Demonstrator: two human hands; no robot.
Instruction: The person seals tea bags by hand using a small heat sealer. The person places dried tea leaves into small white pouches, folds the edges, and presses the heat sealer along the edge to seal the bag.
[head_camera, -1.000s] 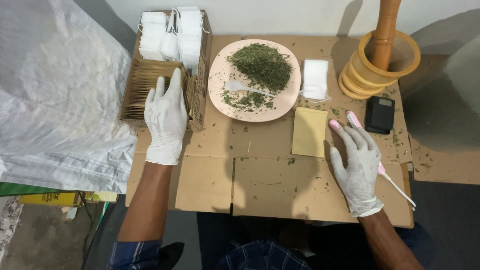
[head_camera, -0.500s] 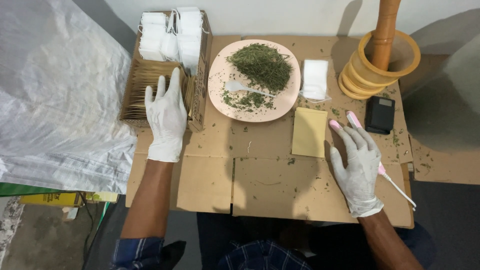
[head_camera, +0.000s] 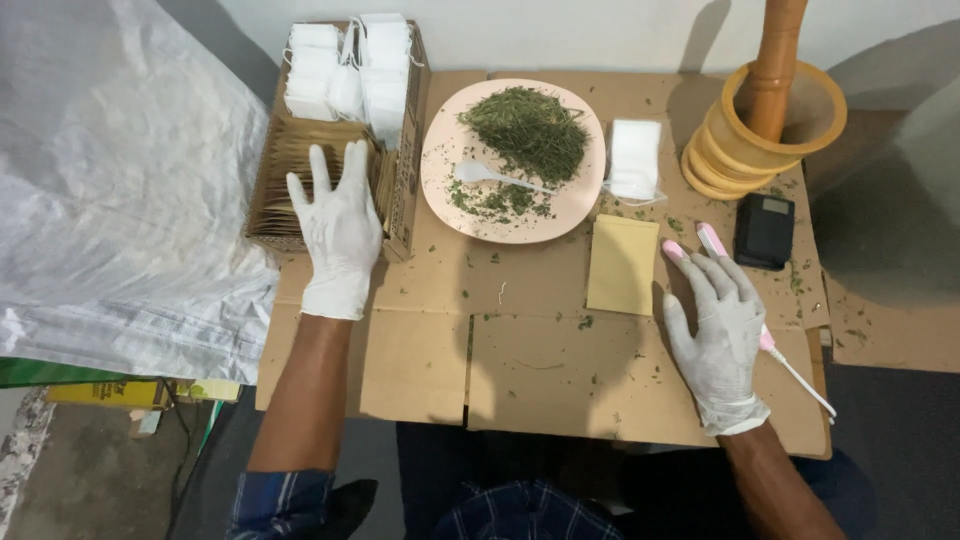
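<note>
Surface: I see flattened brown cardboard (head_camera: 520, 370) laid as a work top, scattered with green crumbs, a pale wall along its far edge.
Far left: a white woven sack (head_camera: 110, 190) lies in folds just beside the cardboard; grey floor shows near me.
Box: a cardboard box (head_camera: 400, 180) sits at the far left of the top, holding brown envelopes (head_camera: 285, 180) in its near part and white sachets (head_camera: 345, 65) in its far part.
Left hand: my gloved left hand (head_camera: 340, 235) is spread flat, fingers apart, gripping nothing; its fingers lie over the envelopes and the box's right wall.
Plate: a pink plate (head_camera: 445, 140) just right of the box carries dried green herb (head_camera: 525, 125) and a white plastic spoon (head_camera: 495, 175).
Middle: a white pouch (head_camera: 635, 160) lies far, a yellow-brown envelope (head_camera: 622, 265) nearer, untouched, between my hands.
Right hand: my gloved right hand (head_camera: 718, 330) is open, palm down, holding nothing; it rests over a pink-and-white sealer (head_camera: 712, 240), whose tips poke out beyond the fingers.
Far right: a wooden mortar and pestle (head_camera: 770, 120), then a small black scale (head_camera: 765, 230) just right of the sealer's tip.
</note>
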